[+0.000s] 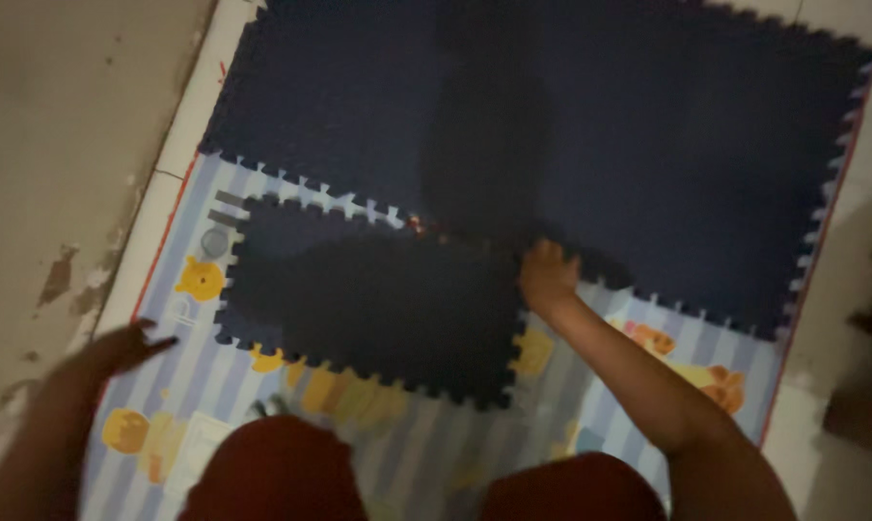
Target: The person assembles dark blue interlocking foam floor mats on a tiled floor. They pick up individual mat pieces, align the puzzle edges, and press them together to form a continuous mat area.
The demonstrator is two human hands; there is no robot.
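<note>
The right hand (548,273) presses on the top right corner of a loose dark blue foam tile (373,309), just where it meets the big joined block of dark tiles (590,135); its grip is blurred, so whether it is clenched cannot be told. The loose tile lies on a striped play mat (180,318) with cartoon bears. The left hand (118,349) rests at the mat's left edge, fingers spread and released, on the floor (60,145).
</note>
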